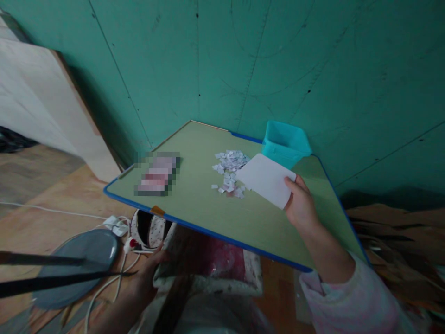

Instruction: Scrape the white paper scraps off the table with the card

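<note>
My right hand [301, 203] pinches the right corner of a blank white card [264, 180] between thumb and fingers, holding it tilted above the table. Just left of the card, a pile of small cut white paper pieces [232, 161] lies on the greenish tabletop [194, 211], with a looser cluster in front. My left hand [152, 273] is low, below the table's front edge, its fingers closed at the left side of a white-rimmed, tray-like thing [255, 273] with a red middle. Shadow hides part of those fingers.
A turquoise plastic bin [287, 141] stands at the table's back right, by the green wall. A blurred-out flat object [158, 175] lies at the left. Below are a grey round stool [81, 262], white cables and a power plug [116, 226]. Cardboard [385, 232] is stacked at right.
</note>
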The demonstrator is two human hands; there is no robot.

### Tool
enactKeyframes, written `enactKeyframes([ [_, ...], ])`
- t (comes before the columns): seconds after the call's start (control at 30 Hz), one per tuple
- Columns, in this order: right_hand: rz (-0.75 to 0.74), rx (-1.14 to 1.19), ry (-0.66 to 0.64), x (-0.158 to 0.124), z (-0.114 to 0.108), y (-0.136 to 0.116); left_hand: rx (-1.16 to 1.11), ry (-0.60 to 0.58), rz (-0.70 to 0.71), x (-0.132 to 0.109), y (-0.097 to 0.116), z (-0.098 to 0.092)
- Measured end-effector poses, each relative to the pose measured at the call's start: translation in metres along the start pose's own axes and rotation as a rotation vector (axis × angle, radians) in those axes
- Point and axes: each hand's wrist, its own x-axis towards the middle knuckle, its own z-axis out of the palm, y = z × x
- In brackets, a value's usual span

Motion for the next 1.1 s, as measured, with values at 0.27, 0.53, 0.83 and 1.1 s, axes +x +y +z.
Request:
enactKeyframes([
  [0.27,-0.046,-0.008,0.097,0.018,-0.013,0.007,-0.049,-0.100,0.063,0.000,0.001,0.023],
  [0.53,-0.124,-0.042,0.091,0.028,0.003,-0.012,-0.020,-0.167,0.025,0.001,0.001,0.031],
  [0.83,-0.145,-0.158,-0.048,0.032,0.020,0.007,-0.053,-0.194,-0.034,-0.003,0.001,0.039],
  [1.1,-0.228,-0.254,-0.041,0.034,0.004,0.017,0.001,-0.209,-0.081,-0.001,0.002,0.044],
])
